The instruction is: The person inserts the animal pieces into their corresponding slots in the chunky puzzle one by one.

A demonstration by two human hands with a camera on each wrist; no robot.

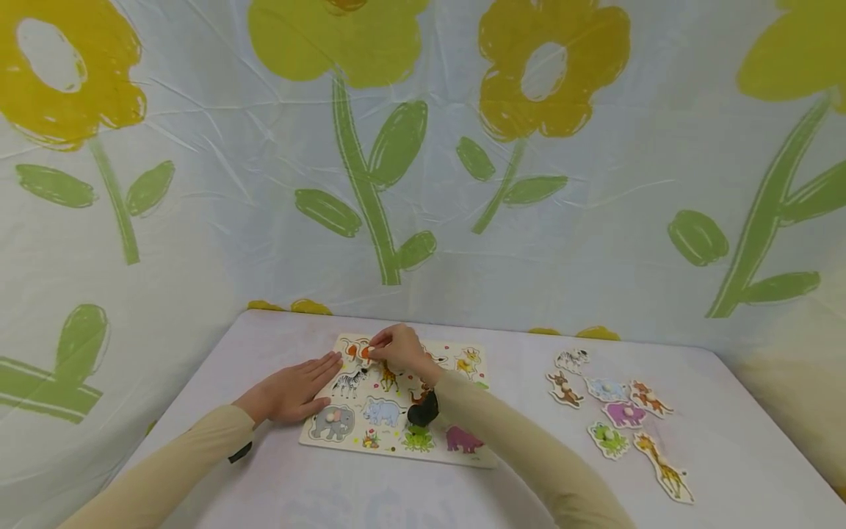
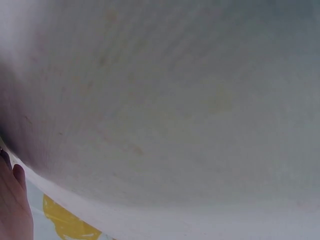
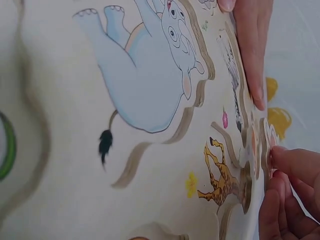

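A wooden animal puzzle board (image 1: 423, 433) lies on the table. My left hand (image 1: 294, 389) rests flat along the board's left edge, fingers straight. At the far left of the board, my right hand (image 1: 399, 349) pinches a small puzzle piece (image 1: 366, 353) with orange on it between thumb and fingers; which animal it shows is hard to tell. In the right wrist view the piece (image 3: 272, 136) stands at the board's surface beside its recess. The grey elephant piece (image 1: 333, 423) with a knob sits in the near left corner. The left wrist view shows mostly the blurred table surface.
Several loose animal pieces lie right of the board, among them a zebra (image 1: 571, 360), a purple hippo (image 1: 624, 415), a frog (image 1: 609, 439) and a giraffe (image 1: 663, 468). A flower-print cloth (image 1: 449, 294) hangs behind the table.
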